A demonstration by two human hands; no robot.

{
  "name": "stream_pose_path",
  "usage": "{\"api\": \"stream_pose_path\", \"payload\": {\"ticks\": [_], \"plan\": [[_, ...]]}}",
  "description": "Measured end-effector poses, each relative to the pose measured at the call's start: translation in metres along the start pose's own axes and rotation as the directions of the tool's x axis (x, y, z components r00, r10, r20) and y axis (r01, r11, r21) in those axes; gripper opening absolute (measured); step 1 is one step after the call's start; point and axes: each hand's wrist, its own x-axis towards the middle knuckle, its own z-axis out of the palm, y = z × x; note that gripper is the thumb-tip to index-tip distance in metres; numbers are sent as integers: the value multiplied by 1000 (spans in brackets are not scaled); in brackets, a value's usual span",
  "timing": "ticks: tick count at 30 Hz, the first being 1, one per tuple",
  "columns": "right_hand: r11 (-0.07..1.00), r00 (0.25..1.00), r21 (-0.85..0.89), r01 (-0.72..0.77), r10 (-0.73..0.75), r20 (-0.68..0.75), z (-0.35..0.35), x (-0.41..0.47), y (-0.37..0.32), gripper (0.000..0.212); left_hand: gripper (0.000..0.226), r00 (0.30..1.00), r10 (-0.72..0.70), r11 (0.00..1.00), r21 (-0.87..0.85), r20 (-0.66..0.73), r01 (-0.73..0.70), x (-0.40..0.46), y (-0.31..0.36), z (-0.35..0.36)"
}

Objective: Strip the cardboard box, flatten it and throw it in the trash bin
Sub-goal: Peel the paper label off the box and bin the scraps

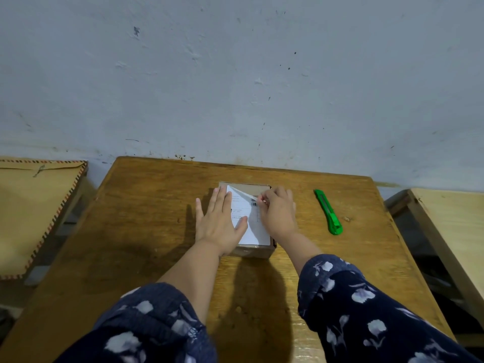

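My left hand (218, 221) lies spread on the light cardboard box (255, 250) while my right hand (279, 213) pinches the thin, tearable label (248, 218) at its far corner.

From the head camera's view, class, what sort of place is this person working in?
Probably a plain workroom or classroom, not a kitchen: a worn wooden desk stands against a scuffed painted wall, more wooden tables stand on either side, and a green utility knife lies beside the cardboard box.
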Motion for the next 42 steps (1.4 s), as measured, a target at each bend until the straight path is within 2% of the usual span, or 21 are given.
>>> {"api": "stream_pose_path", "payload": {"ticks": [4, 11, 15, 18, 22, 24, 28, 31, 39, 42], "plan": [[999, 1000, 28, 19, -19, -13, -8, 0, -7, 13, 75, 1000, 2, 1000, 7, -3, -2, 0, 1, -1], [951, 987, 273, -145, 158, -29, -13, 8, -16, 12, 76, 1000, 0, 1000, 10, -7, 0, 0, 0, 0], [940, 991, 322, -111, 127, -30, -25, 23, -14, 13, 78, 1000, -2, 1000, -2, -2, 2, -1, -2, 1], [958, 996, 270, -94, 93, 17, -22, 32, -10, 23, 79, 1000, -8, 1000, 4, -11, 8, 0, -2, 2], [999, 996, -24, -35, 37, 75, -13, 39, -7, 42, 79, 1000, -7, 1000, -3, -14, 7, 0, -3, 3], [996, 992, -88, 22, -10, 129, -15, 39, -8, 45, 78, 1000, -7, 1000, -4, -18, 7, 0, -3, 3], [993, 980, -95, 67, -48, 194, -24, 35, -14, 35, 78, 1000, -2, 1000, -20, -25, 2, -1, -3, 4], [982, 972, -170, 82, -41, 229, -25, 32, -17, 30, 78, 1000, -1, 1000, -24, -30, 1, 0, -4, 5], [975, 988, -218, 51, -16, 157, -17, 27, -23, 23, 77, 999, 12, 999, -30, -34, -13, -2, -3, 2], [976, 989, -198, 88, -61, 137, -19, 26, -22, 20, 77, 999, 27, 999, -19, -34, -27, -1, -3, 3]]}}
